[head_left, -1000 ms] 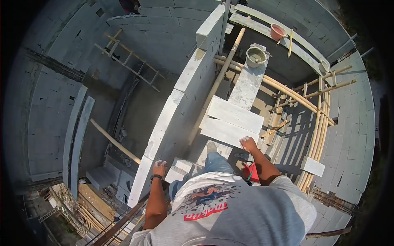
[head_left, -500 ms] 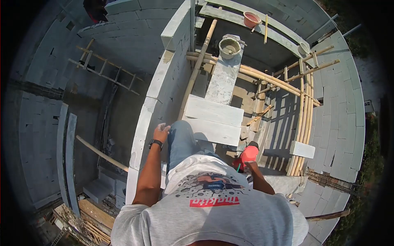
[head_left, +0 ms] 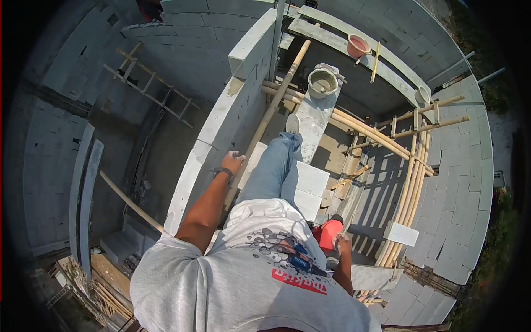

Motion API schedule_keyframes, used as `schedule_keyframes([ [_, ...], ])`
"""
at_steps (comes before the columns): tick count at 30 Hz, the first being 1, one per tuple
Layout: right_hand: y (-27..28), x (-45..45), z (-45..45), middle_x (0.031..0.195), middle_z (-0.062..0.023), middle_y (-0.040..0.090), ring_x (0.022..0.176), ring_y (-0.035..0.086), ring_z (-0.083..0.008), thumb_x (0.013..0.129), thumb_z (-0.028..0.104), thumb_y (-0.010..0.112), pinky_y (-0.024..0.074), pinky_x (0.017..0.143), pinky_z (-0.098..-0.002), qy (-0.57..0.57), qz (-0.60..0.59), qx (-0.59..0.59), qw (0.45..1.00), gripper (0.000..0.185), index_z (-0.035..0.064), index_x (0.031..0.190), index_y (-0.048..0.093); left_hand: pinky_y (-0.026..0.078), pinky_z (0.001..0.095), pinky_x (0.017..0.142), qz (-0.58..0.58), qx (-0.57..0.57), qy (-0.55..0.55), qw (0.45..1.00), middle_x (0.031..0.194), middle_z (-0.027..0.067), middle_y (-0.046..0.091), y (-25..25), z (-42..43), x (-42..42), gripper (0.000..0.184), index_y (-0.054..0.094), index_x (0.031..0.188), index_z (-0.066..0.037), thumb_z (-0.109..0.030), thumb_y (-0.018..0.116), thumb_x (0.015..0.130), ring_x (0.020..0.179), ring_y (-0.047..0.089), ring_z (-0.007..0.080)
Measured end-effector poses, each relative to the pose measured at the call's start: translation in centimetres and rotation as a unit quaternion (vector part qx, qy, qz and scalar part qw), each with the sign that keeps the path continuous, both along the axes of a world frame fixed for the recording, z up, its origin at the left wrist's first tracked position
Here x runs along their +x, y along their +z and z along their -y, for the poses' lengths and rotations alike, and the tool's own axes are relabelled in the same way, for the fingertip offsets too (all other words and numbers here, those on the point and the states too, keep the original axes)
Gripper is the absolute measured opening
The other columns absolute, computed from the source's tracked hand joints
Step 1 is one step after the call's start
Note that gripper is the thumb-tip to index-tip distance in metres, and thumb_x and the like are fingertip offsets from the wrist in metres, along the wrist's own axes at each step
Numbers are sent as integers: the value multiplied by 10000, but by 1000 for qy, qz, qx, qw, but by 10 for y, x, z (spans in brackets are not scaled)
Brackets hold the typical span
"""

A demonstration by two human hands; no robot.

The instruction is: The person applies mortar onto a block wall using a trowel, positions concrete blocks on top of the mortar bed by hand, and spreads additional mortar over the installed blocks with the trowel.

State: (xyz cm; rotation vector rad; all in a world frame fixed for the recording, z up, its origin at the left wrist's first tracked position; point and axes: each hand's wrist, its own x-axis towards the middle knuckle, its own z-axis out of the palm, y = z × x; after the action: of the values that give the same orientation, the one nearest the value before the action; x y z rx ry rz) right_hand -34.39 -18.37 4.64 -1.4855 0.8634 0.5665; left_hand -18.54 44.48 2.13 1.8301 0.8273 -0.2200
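Observation:
My left hand (head_left: 233, 161), with dust on the fingers and a dark watch at the wrist, hangs beside the top of a pale block wall (head_left: 193, 166). Its fingers are curled, and nothing shows in them. My right hand (head_left: 343, 242) is loosely closed, next to a red rounded thing (head_left: 331, 231) with a dark top; what that is, I cannot make out. No object shows in this hand. My left foot, in a pale shoe (head_left: 293, 124), is beside a mortar-smeared plank (head_left: 316, 122). White blocks (head_left: 307, 180) lie partly hidden behind my leg.
A bucket of grey mortar (head_left: 311, 84) stands on the plank's far end. Beyond it, a reddish bucket (head_left: 358, 46) and a yellow level-like bar (head_left: 375, 62) rest on a ledge. Bamboo poles (head_left: 409, 193) and a white block (head_left: 401, 234) are at right. Left of the wall is a drop.
My left leg has stretched forward, bringing the shoe into view beside the plank. My body has turned, and both hands have shifted with it. The surroundings have swung in view.

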Motion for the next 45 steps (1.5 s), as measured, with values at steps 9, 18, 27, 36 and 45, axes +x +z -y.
schedule_keyframes([
  [9, 23, 289, 53, 816, -74, 676, 617, 649, -167, 983, 301, 657, 530, 531, -293, -61, 127, -141, 980, 291, 44, 1120, 656, 508, 421, 904, 164, 288, -69, 941, 1099, 145, 672, 33, -33, 232, 468, 619, 1262, -70, -243, 720, 840, 1017, 634, 336],
  [18, 135, 772, -157, 888, -51, 645, 792, 607, -124, 1007, 236, 625, 497, 725, -274, 321, 200, -168, 910, 319, -16, 1203, 620, 161, 585, 1212, -155, 461, -111, 867, 1649, 189, 179, 73, -79, 455, 953, 192, 1590, -77, -395, 709, 855, 1528, 163, 372],
  [27, 79, 780, -90, 853, -6, 627, 730, 538, -76, 992, 173, 644, 442, 631, -254, 426, 173, -247, 853, 187, -4, 1051, 655, 178, 570, 1210, -128, 397, -1, 909, 1622, 227, 219, 90, -64, 462, 915, 242, 1573, -71, -378, 713, 851, 1501, 215, 402],
  [36, 158, 834, -171, 789, -29, 667, 691, 575, -94, 971, 182, 651, 460, 614, -275, 531, 105, -281, 792, 171, 15, 972, 689, 247, 526, 1197, -22, 373, 146, 916, 1576, 235, 315, 77, -117, 523, 725, 380, 1506, -42, -384, 645, 925, 1461, 291, 410],
  [45, 93, 979, -388, 850, -59, 694, 748, 604, -98, 975, 230, 652, 490, 688, -283, 690, 261, -177, 651, 273, -38, 1025, 674, 304, 522, 1154, -42, 344, 148, 926, 1428, 182, 523, 48, -191, 625, 603, 533, 1404, -57, -490, 525, 984, 1373, 438, 346],
])
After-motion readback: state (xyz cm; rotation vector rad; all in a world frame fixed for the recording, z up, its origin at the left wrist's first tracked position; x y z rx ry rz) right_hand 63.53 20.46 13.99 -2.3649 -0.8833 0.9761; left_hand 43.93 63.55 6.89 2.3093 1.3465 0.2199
